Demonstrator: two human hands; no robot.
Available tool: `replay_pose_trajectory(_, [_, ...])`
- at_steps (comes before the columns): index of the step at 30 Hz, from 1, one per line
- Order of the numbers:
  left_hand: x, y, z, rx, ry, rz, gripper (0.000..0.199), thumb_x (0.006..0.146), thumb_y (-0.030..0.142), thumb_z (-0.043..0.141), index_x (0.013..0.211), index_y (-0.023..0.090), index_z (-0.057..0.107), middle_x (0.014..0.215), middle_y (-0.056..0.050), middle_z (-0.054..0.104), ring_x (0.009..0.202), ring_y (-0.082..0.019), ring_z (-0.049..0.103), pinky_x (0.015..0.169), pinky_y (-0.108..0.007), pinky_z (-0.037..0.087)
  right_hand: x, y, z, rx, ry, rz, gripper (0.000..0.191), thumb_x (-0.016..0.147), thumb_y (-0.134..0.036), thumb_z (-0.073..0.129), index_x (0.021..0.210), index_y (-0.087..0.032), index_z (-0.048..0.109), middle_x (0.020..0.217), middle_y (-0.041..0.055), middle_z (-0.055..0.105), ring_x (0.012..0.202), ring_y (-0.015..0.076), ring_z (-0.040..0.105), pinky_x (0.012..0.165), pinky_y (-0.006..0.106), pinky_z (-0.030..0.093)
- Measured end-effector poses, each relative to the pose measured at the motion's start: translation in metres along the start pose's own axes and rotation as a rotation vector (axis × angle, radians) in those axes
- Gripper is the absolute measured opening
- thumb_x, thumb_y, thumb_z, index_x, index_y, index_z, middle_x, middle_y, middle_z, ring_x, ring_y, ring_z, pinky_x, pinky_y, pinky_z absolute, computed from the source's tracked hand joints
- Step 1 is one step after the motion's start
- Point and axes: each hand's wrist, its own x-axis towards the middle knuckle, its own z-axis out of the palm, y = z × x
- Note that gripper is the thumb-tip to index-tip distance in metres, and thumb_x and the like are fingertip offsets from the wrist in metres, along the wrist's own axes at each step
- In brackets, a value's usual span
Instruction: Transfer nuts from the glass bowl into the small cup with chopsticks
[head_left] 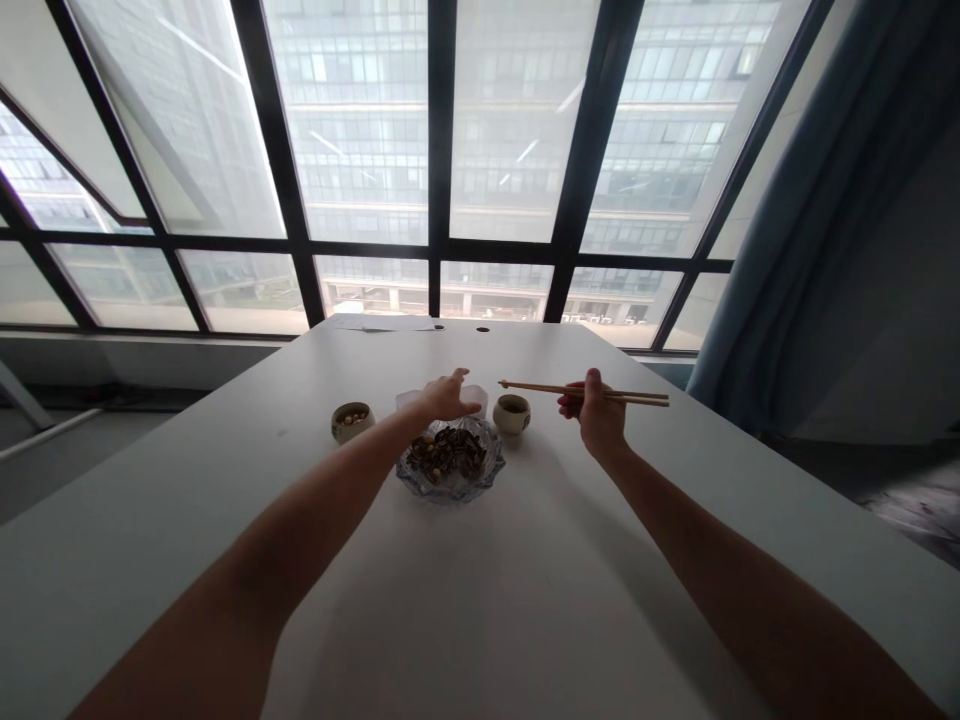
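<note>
A pair of wooden chopsticks (637, 397) is gripped in my right hand (598, 412); their tips point left, above a small round cup (511, 414) with dark contents, and a small pale bit shows at the tips. My left hand (448, 396) has its fingers spread and holds nothing, over the far rim of a clear glass bowl (451, 490). Dark seeds (457, 452) and a few lighter pieces lie in the bowl. To its left stands another small cup (351, 424) with pale nuts inside. Behind the bowl, a translucent container (475, 397) is partly hidden by my left hand.
The white table (450, 610) carries paper sheets (382, 323) at its far left edge, near two dark round holes. Large windows stand beyond it, and a blue curtain (780, 230) hangs at the right.
</note>
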Motion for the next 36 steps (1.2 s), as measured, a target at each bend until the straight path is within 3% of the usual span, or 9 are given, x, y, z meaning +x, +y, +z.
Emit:
replay_pose_trajectory(3, [0.013, -0.003, 0.009, -0.025, 0.0, 0.024, 0.08, 0.075, 0.037, 0.078, 0.143, 0.016, 0.041, 0.13, -0.018, 0.067, 0.123, -0.035, 0.063, 0.103, -0.046, 0.05, -0.002, -0.003, 0.0, -0.024, -0.007, -0.055, 0.061, 0.081, -0.075, 0.061, 0.065, -0.017, 0.062, 0.046, 0.0037, 0.064, 0.033, 0.012, 0.055, 0.033, 0.023, 0.043])
replay_pose_trajectory(6, [0.015, -0.01, 0.011, -0.071, 0.107, 0.204, 0.082, 0.068, 0.027, 0.082, 0.141, 0.016, 0.044, 0.126, -0.016, 0.069, 0.118, -0.033, 0.064, 0.101, -0.045, 0.051, -0.01, -0.009, 0.001, -0.11, -0.074, -0.17, 0.062, 0.082, -0.077, 0.058, 0.067, -0.017, 0.064, 0.048, 0.004, 0.064, 0.036, 0.0127, 0.057, 0.035, 0.023, 0.044])
replay_pose_trajectory(9, [0.011, -0.013, 0.013, -0.101, 0.218, 0.388, 0.081, 0.067, 0.021, 0.08, 0.14, 0.018, 0.046, 0.128, -0.015, 0.067, 0.12, -0.033, 0.063, 0.101, -0.046, 0.051, -0.022, -0.013, 0.003, -0.2, -0.178, -0.294, 0.059, 0.087, -0.073, 0.055, 0.072, -0.018, 0.066, 0.052, 0.0038, 0.066, 0.041, 0.0139, 0.06, 0.04, 0.025, 0.048])
replay_pose_trajectory(14, [0.007, -0.014, 0.017, -0.148, 0.244, 0.478, 0.08, 0.07, 0.026, 0.079, 0.142, 0.019, 0.044, 0.128, -0.015, 0.067, 0.119, -0.032, 0.063, 0.101, -0.047, 0.051, -0.033, -0.009, 0.005, -0.353, -0.425, -0.509, 0.047, 0.094, -0.061, 0.056, 0.077, -0.019, 0.069, 0.062, 0.004, 0.07, 0.053, 0.016, 0.065, 0.054, 0.029, 0.053])
replay_pose_trajectory(17, [0.006, -0.017, 0.017, -0.164, 0.242, 0.48, 0.081, 0.07, 0.027, 0.081, 0.142, 0.019, 0.043, 0.128, -0.015, 0.068, 0.119, -0.032, 0.064, 0.099, -0.046, 0.052, -0.031, -0.007, 0.005, -0.421, -0.535, -0.542, 0.046, 0.092, -0.061, 0.059, 0.075, -0.02, 0.07, 0.062, 0.0042, 0.07, 0.056, 0.017, 0.064, 0.057, 0.03, 0.052])
replay_pose_trajectory(24, [0.012, -0.022, 0.018, -0.125, 0.153, 0.265, 0.081, 0.074, 0.045, 0.08, 0.142, 0.018, 0.045, 0.129, -0.02, 0.068, 0.117, -0.035, 0.067, 0.093, -0.046, 0.056, -0.031, -0.028, 0.011, -0.25, -0.372, -0.299, 0.06, 0.089, -0.073, 0.051, 0.069, -0.019, 0.065, 0.052, 0.003, 0.062, 0.043, 0.0139, 0.055, 0.042, 0.026, 0.044])
replay_pose_trajectory(28, [0.007, -0.022, 0.011, -0.03, 0.048, 0.087, 0.084, 0.074, 0.059, 0.077, 0.142, 0.019, 0.046, 0.124, -0.019, 0.07, 0.109, -0.034, 0.07, 0.086, -0.042, 0.058, -0.041, -0.039, 0.017, -0.334, -0.576, -0.205, 0.066, 0.085, -0.079, 0.05, 0.063, -0.018, 0.063, 0.046, 0.0025, 0.058, 0.037, 0.0119, 0.05, 0.036, 0.024, 0.037])
replay_pose_trajectory(31, [-0.008, -0.025, 0.0, 0.016, 0.046, 0.131, 0.079, 0.078, 0.064, 0.071, 0.14, 0.019, 0.051, 0.129, -0.018, 0.068, 0.115, -0.034, 0.068, 0.092, -0.043, 0.056, -0.048, -0.038, 0.019, -0.426, -0.707, -0.276, 0.064, 0.09, -0.075, 0.047, 0.066, -0.019, 0.063, 0.049, 0.0023, 0.059, 0.041, 0.0121, 0.053, 0.038, 0.023, 0.04])
replay_pose_trajectory(36, [-0.052, -0.046, -0.027, 0.086, 0.175, 0.227, 0.063, 0.089, 0.064, 0.055, 0.13, 0.016, 0.06, 0.132, -0.017, 0.066, 0.124, -0.035, 0.061, 0.105, -0.05, 0.049, -0.053, -0.03, 0.02, -0.502, -0.838, -0.402, 0.059, 0.094, -0.069, 0.048, 0.063, -0.02, 0.058, 0.054, 0.0035, 0.063, 0.047, 0.0134, 0.058, 0.043, 0.024, 0.044])
